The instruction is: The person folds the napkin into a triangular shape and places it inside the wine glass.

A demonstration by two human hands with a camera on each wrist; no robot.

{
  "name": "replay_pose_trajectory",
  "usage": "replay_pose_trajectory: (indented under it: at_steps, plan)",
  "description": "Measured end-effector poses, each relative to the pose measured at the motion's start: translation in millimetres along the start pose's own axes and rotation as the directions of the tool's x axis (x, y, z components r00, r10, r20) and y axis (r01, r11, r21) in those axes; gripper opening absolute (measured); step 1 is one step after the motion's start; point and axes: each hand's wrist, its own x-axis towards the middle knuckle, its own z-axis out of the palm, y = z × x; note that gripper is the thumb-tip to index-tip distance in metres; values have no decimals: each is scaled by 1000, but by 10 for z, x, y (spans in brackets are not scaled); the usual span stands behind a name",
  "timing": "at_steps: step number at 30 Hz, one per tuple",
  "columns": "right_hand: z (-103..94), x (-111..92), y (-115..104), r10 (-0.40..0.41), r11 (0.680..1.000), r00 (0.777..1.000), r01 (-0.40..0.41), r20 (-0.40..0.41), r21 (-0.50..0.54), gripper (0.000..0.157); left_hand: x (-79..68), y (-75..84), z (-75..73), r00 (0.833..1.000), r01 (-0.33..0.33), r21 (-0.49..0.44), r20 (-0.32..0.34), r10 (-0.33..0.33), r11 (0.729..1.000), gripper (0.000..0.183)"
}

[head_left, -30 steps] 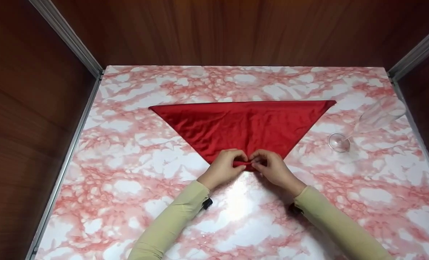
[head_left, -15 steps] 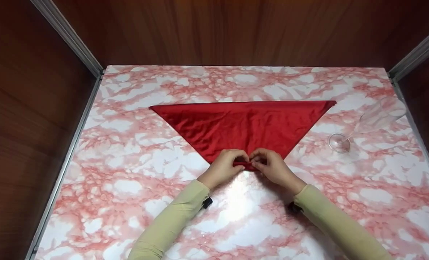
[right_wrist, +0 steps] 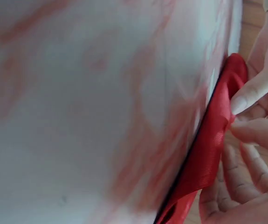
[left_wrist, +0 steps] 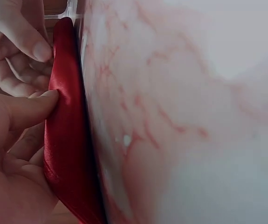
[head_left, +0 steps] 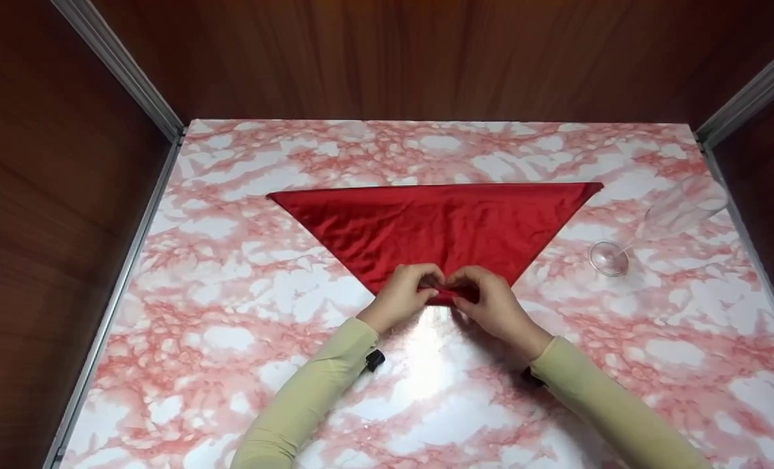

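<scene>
A red satin cloth napkin (head_left: 426,228) lies with its long straight edge at the far side, narrowing toward the person. Its near edge is turned up into a small thick roll (left_wrist: 68,116). My left hand (head_left: 401,294) pinches the left part of this roll, thumb on the near side and fingers curled over it. Close beside it, my right hand (head_left: 491,303) pinches the right part in the same way. The right wrist view shows both thumbs pressing the red fold (right_wrist: 213,135), with the fingers of the right hand partly behind it.
A clear stemmed glass (head_left: 680,208) lies on its side at the right, its round foot toward the napkin. The pink and white marbled table (head_left: 230,365) has wood-grain panels (head_left: 387,58) at its back and sides.
Both thumbs have shifted slightly on the roll, and a little more red cloth shows between them. The far part of the napkin and the glass keep their places.
</scene>
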Motion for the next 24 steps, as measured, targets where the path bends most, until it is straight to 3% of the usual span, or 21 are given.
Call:
replay_pose_trajectory:
  at_steps: [6, 13, 19, 24]
  plan:
    - [23, 11, 18, -22, 999, 998, 19, 62, 44, 33, 54, 4, -45, 997, 75, -50, 2, -75, 996, 19]
    - [27, 46, 46, -5, 1000, 996, 4, 90, 7, 38, 114, 4, -83, 990, 141, -94, -7, -143, 985, 16]
    - [23, 72, 82, 4, 1000, 995, -3, 98, -10, 34, 104, 0, -86, 990, 141, -95, 2, -142, 985, 15]
    - [16, 88, 95, 15, 999, 995, -18, 96, 26, 29, 89, 0, -86, 995, 94, -1, 36, -94, 996, 14]
